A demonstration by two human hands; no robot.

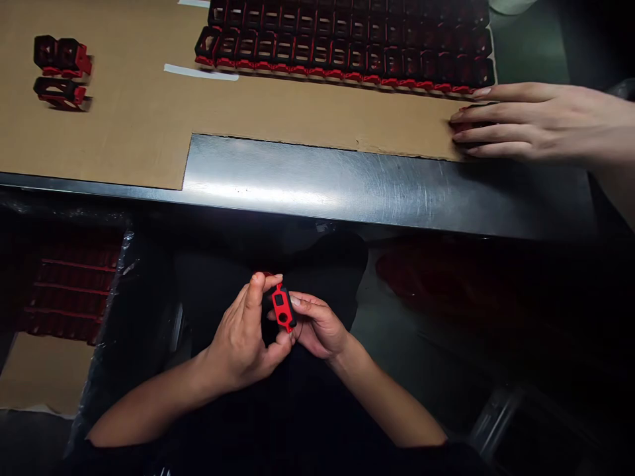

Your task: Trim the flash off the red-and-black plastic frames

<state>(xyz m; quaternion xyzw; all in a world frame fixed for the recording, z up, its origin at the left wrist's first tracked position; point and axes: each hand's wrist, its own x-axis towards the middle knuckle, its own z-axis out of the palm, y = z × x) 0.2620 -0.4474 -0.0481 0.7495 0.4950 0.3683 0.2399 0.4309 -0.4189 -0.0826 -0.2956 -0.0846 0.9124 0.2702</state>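
Survey the work area from left to right.

At far left, below table level, a tray of red-and-black plastic parts lies in dim light, with clear plastic film along its right side. Above it, a cardboard sheet covers a steel table. A small group of loose red-and-black parts stands on the cardboard near its left end.

Below the table edge, near the middle of the view, the person's left hand and right hand are together, both clamped on a red plastic housing. The left thumb and curled fingers bear on its left side and upper end; the right fingers bear on its right side.

The long axis of the housing runs nearly vertical in the view. Its upper end points away from the person toward the table, leaning slightly left; its lower end points toward the person, leaning slightly right. The visible face is turned up to the camera. This face shows a rectangular black window near the upper end and a round black opening near the lower end. The red body narrows to a small tip at the lower end.

Along the far side of the cardboard, close ranks of red-and-black parts extend to the right, with a white tape strip just left of the front rank. At far right, a co-worker's hand enters from the edge of the view, fingers pointing left and covering a red part on the cardboard.
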